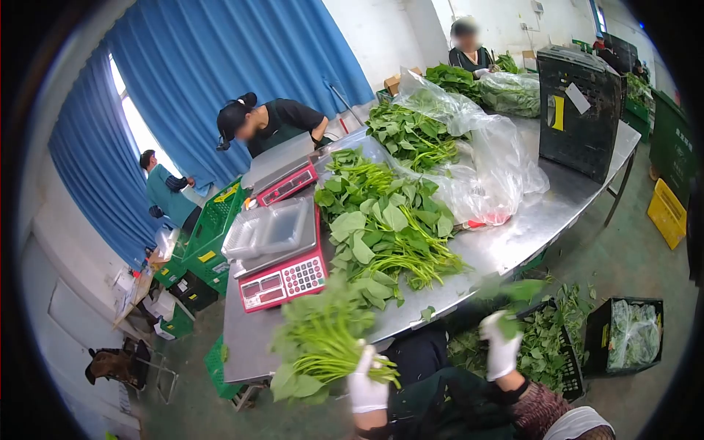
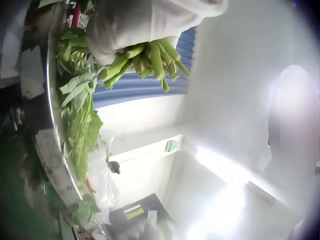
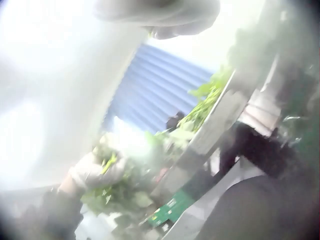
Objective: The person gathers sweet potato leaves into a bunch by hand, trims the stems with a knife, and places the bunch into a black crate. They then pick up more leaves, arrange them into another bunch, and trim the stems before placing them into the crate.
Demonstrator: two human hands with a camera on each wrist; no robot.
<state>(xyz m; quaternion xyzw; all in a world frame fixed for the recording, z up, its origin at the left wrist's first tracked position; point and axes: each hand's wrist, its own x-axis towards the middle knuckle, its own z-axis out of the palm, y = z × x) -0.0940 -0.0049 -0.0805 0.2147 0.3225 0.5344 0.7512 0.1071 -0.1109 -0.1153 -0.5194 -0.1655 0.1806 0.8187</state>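
My white-gloved left hand [image 1: 369,383] grips a thick bunch of leafy green stems [image 1: 323,345] beyond the near edge of the metal table. In the left wrist view, cut stem ends [image 2: 157,60] stick out below the gloved left hand [image 2: 142,25]. My gloved right hand [image 1: 502,346] is raised over the crate of greens, a blurred leaf [image 1: 508,324] at its fingers; whether it grips that leaf is unclear. In the right wrist view the right hand [image 3: 165,12] shows only partly at the top. Piled greens [image 1: 389,227] lie on the table.
Two red-edged scales [image 1: 284,282] stand on the metal table [image 1: 539,238], one bearing clear trays [image 1: 268,229]. A plastic bag [image 1: 491,161] and black crate [image 1: 579,114] sit farther along. Below are a crate of loose greens [image 1: 546,345] and another with bagged greens [image 1: 634,334]. Several people work around.
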